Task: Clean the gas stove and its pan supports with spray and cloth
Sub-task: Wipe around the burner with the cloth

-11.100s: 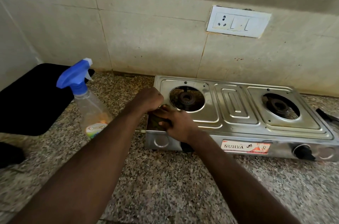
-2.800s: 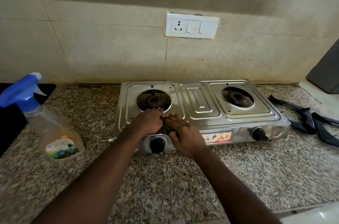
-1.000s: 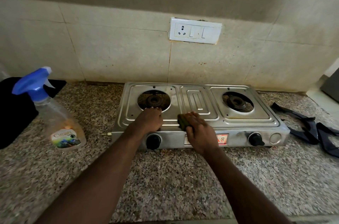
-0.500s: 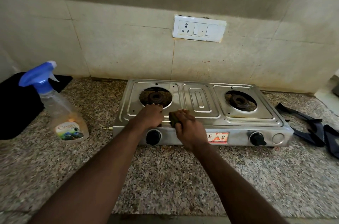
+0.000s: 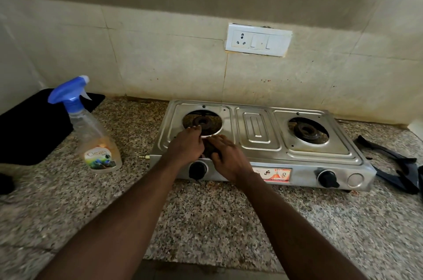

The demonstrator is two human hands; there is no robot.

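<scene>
Your right hand (image 5: 225, 157) grips the scrub pad (image 5: 207, 151) on the gas stove (image 5: 261, 129), your left hand (image 5: 187, 145) flat beside it. The spray bottle (image 5: 96, 137) stands left, the pan supports (image 5: 398, 171) lie right.

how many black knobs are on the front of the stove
2. One knob is on the stove front below the left hand; the other is near the right end. The right hand, gripping a scrub pad, may hide some panel.

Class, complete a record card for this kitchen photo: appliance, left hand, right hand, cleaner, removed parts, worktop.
appliance: steel two-burner gas stove
left hand: rests on stove beside left burner
right hand: holds dark scrub pad on stove
cleaner: clear spray bottle with blue trigger, left of stove
removed parts: black pan supports, right of stove
worktop: speckled granite counter
</scene>
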